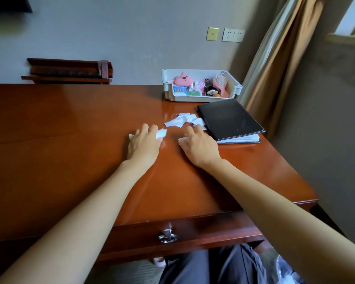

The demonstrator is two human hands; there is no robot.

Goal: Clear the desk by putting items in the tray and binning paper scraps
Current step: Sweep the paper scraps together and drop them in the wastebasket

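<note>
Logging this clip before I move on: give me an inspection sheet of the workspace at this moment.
Surface: glossy brown desk, drawer below.
Job's things: white tray at the far edge, already holding a pink hairbrush, a pink plush and small packets; torn paper scraps loose beside it.
Clutter: black notebook, closed, right of the scraps.
Grippers: left hand and right hand palm-down, each over scraps; grip cannot be told.
Cables: nothing seen.
Surroundings: wall sockets, curtain, a plastic bag by the knee.
</note>
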